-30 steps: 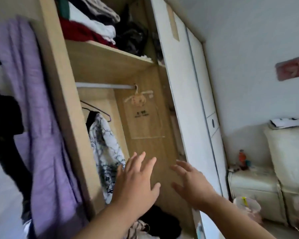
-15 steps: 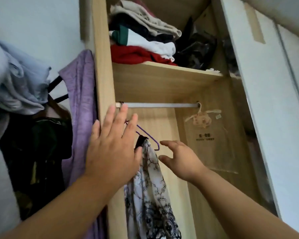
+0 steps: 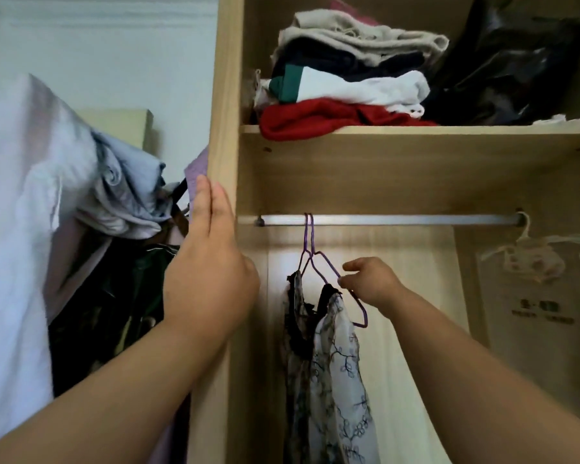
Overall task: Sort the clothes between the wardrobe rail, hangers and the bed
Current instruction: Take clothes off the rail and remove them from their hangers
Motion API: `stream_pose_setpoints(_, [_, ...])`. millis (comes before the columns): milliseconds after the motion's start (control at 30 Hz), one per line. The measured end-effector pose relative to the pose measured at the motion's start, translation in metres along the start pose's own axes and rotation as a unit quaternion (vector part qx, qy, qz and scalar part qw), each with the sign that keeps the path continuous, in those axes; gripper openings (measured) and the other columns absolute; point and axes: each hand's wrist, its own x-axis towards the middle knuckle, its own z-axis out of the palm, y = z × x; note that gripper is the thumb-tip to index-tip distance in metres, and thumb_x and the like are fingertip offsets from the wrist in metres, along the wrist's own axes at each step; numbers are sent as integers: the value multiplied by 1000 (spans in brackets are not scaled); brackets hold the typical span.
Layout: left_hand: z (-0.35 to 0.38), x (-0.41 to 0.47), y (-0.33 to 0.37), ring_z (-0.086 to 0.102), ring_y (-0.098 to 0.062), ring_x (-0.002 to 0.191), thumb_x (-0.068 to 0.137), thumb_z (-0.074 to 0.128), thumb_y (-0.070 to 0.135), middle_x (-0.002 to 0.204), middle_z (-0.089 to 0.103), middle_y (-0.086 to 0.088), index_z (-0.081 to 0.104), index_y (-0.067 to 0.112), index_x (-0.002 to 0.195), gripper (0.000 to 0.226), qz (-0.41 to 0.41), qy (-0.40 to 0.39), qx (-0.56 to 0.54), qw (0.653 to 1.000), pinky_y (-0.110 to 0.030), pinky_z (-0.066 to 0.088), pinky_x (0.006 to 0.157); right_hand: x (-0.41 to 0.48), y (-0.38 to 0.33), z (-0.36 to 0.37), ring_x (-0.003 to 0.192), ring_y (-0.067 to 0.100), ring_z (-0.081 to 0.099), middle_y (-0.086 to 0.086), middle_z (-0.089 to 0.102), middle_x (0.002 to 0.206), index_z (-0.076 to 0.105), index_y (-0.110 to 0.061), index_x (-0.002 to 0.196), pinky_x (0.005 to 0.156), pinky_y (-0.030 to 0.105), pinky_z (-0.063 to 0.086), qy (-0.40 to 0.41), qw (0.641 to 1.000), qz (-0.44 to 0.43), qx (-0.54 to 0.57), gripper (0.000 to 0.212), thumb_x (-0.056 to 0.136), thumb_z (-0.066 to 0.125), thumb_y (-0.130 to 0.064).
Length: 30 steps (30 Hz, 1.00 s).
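A silver wardrobe rail (image 3: 399,220) runs under the wooden shelf. Purple wire hangers (image 3: 310,252) hook over it at its left part. From them hangs a white garment with black floral print (image 3: 335,380). My right hand (image 3: 370,283) pinches the sloping arm of the front hanger. My left hand (image 3: 208,262) is raised with straight fingers against the wardrobe's left side panel (image 3: 223,95), its fingertips by a purple cloth (image 3: 196,172). The bed is out of view.
Folded clothes (image 3: 345,88) in red, white, dark and beige are stacked on the upper shelf beside a black plastic bag (image 3: 509,65). Left of the wardrobe hang a white garment (image 3: 17,229), a grey-blue one (image 3: 124,192) and dark clothes (image 3: 114,296). A small pale hanger (image 3: 529,252) dangles at the rail's right end.
The view has tilted up and closed in on the rail. My right hand has reached forward and taken hold of the purple hanger. My left hand has shifted left onto the side panel.
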Motion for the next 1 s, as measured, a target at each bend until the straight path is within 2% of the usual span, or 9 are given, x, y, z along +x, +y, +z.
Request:
stream_pose_setpoints(67, [0, -1, 1, 35, -26, 135, 77, 53, 8, 160, -2, 2, 9, 13, 151, 86, -3, 0, 8, 1000, -38, 47, 84, 8, 0, -1, 75, 26, 52, 13, 60, 73, 66, -5, 80, 55, 25, 37, -11, 998, 3, -61, 11, 85, 57, -9])
stream_pose_setpoints(133, [-1, -1, 2, 35, -27, 135, 79, 53, 10, 160, -3, 4, 7, 15, 151, 85, -8, 1, 12, 1000, -38, 47, 85, 14, -1, 1, 71, 25, 46, 11, 45, 63, 51, -3, 63, 51, 26, 30, -1, 995, 12, -101, 28, 89, 50, -12])
stream_pose_setpoints(267, [-3, -3, 4, 29, -19, 139, 81, 54, 13, 160, -6, 7, 6, 18, 151, 85, -13, 9, 11, 1000, -34, 45, 88, 24, 0, -3, 76, 29, 51, 12, 53, 79, 64, 1, 90, 64, 23, 34, 43, 993, 20, -109, 26, 94, 50, -20])
stream_pose_setpoints(467, [-4, -3, 5, 33, -19, 136, 82, 52, 13, 159, -7, 11, 5, 21, 151, 84, -25, 7, 6, 1000, -34, 47, 85, 22, 6, -28, 93, 34, 60, 18, 67, 99, 67, -3, 101, 70, 25, 39, 101, 992, -2, -80, 27, 96, 47, -21])
stream_pose_setpoints(667, [-6, -3, 5, 26, -19, 140, 82, 53, 11, 159, -7, 7, 5, 20, 151, 85, -25, -11, 2, 1000, -35, 49, 87, -2, 23, -62, 91, 35, 58, 16, 65, 93, 67, -6, 103, 71, 29, 40, 139, 990, -13, -19, 25, 95, 50, -22])
stream_pose_setpoints(767, [-7, -4, 6, 24, -28, 141, 81, 54, 9, 160, -1, -5, 10, 15, 151, 83, -17, -31, 23, 999, -42, 47, 94, -30, 38, -84, 89, 35, 58, 13, 62, 87, 67, -6, 102, 69, 30, 40, 156, 988, -15, -15, 24, 95, 51, -23])
stream_pose_setpoints(833, [-5, -9, 10, 21, -39, 140, 77, 57, 7, 157, 11, -16, 20, 9, 149, 81, 21, -33, 57, 998, -52, 35, 106, -52, 49, -100, 81, 27, 55, 9, 61, 84, 67, -9, 99, 62, 27, 37, 163, 986, -18, -6, 21, 95, 53, -25])
stream_pose_setpoints(900, [-1, -21, 26, 15, -39, 143, 75, 61, 12, 155, 22, -14, 25, 10, 148, 82, 61, -47, 75, 994, -55, 23, 112, -78, 64, -117, 72, 18, 51, 3, 60, 83, 68, -11, 97, 56, 23, 34, 161, 987, -21, 10, 19, 94, 56, -26])
stream_pose_setpoints(1000, [13, -43, 61, 21, -30, 143, 78, 53, 25, 151, 34, -9, 33, 15, 145, 71, 146, -88, 4, 985, -53, 30, 109, -122, 85, -143, 58, 11, 45, 0, 59, 73, 70, -17, 89, 51, 21, 34, 135, 991, -7, 5, 14, 91, 60, -27])
